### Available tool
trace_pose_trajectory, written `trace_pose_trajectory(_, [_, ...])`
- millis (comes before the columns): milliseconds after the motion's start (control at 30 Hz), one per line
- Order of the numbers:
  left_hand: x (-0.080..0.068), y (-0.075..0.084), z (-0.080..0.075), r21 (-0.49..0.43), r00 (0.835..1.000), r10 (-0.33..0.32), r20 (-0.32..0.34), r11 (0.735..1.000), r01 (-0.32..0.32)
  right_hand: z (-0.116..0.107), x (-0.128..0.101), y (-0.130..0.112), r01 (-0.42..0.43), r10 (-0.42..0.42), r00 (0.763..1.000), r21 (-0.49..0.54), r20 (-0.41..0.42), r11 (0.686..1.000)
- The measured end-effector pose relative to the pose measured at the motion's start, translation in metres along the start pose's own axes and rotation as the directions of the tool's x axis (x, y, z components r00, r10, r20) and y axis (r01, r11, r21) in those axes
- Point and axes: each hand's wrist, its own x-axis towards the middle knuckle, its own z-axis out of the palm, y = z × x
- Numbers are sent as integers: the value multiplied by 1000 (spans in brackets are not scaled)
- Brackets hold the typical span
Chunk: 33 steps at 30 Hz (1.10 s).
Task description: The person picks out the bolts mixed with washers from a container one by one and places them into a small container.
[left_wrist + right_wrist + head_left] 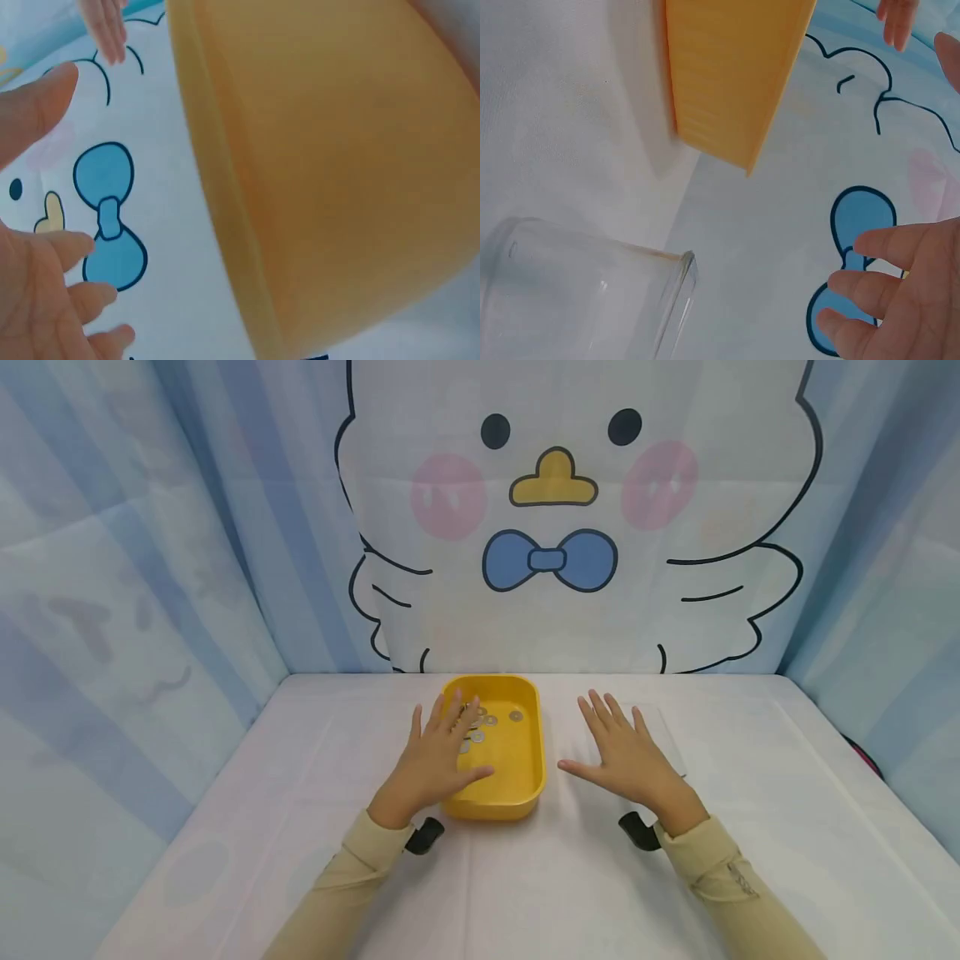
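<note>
L. hand: left hand [431, 760], fingers spread, thumb out to the R; overlaps L side of tray in head view; gap betw. fingers and tray in L wrist view.
R. hand: right hand [622, 760], likewise spread, thumb pointing L twd tray; held R of tray, well apart from L hand; partly in front of clear container in head view.
Tray: yellow tray [510, 785], plastic, rounded corners, low walls, open top; sits upright on worktop, approx. ctr., near far edge, longer side running away from the person.
Washers: silver washers [491, 721], small, flat, w/ centre holes; several lie in far half of tray, mostly twd L, one off to the R; exact qty can't tell, L hand hides some.
Clear container: clear container [585, 292], see-through, smooth rim; on worktop R of tray, the two apart; outline v. faint in head view.
Worktop: worktop [555, 893], pale cloth cover.
Sleeves: beige sleeves [330, 893], both arms; blk unit [425, 836] at L wrist, matching one at R.
Backdrop: printed curtain [555, 627], white cartoon bird, yellow beak, pink cheeks, blue bow tie; blue-and-white side curtains [112, 610].
Cable: dark/red cable [864, 757], far R edge of worktop.
</note>
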Motion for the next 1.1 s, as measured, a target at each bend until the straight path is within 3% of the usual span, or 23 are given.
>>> trace_pose_trajectory(133, [2,-7,-4,-17,999,40,-34,999,-41,-3,5,1,6,-7,1000,44,9,999])
trace_pose_trajectory(333, [4,-20,-8,-111,993,17,-113,993,-29,-13,16,-1,14,-17,1000,158,17,987])
trace_pose_trajectory(533, [8,-39,-8,-318,992,-105,-74,945,76,-21,29,-5,10,-23,999,265,47,964])
trace_pose_trajectory(700, [13,-54,-5,-454,972,-233,-25,869,197,-23,40,-9,54,-70,997,323,39,945])
trace_pose_trajectory(867, [17,-67,0,-574,946,-324,-2,775,264,-22,53,-16,72,-97,994,369,48,927])
trace_pose_trajectory(967, [20,-73,0,-655,928,-365,67,685,317,-22,61,-22,85,-116,992,394,57,915])
trace_pose_trajectory(1100, [25,-78,-1,-743,901,-392,187,543,391,-21,72,-30,122,-160,986,427,54,896])
